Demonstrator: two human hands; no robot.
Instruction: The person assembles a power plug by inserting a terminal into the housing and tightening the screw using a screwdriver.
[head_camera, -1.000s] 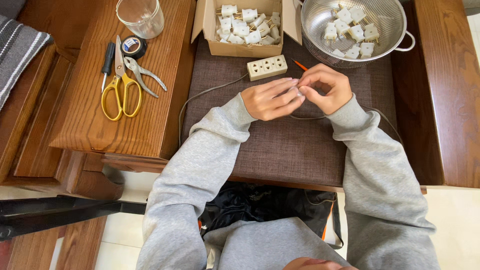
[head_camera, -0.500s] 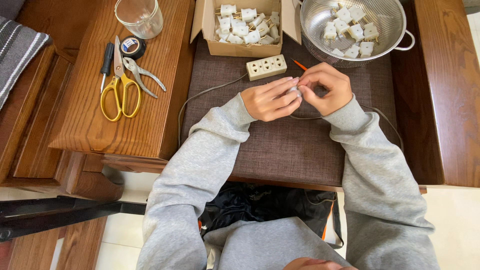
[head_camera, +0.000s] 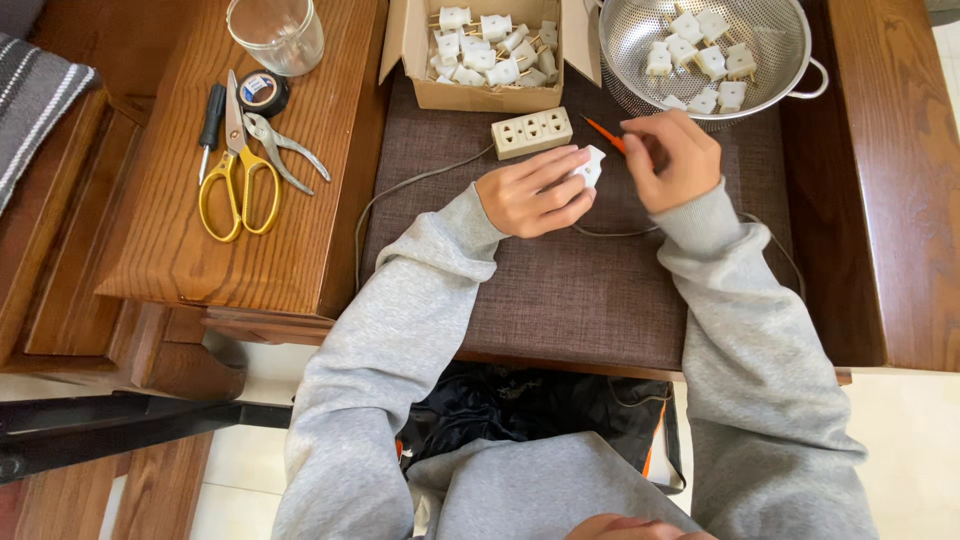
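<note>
White plug (head_camera: 592, 165) pinched in left hand (head_camera: 530, 192) fingertips, above brown mat (head_camera: 560, 290) | right hand (head_camera: 668, 160) closed around orange-handled screwdriver (head_camera: 604, 133), just beside plug | beige socket strip (head_camera: 531, 132) near, cardboard box (head_camera: 420, 60) and metal colander (head_camera: 780, 60) behind.

Head view: looking steeply down from above, facing forward, taking in the brown padded seat (head_camera: 560, 290) and nearby polished wooden side table (head_camera: 200, 250) at arm's length.
</note>
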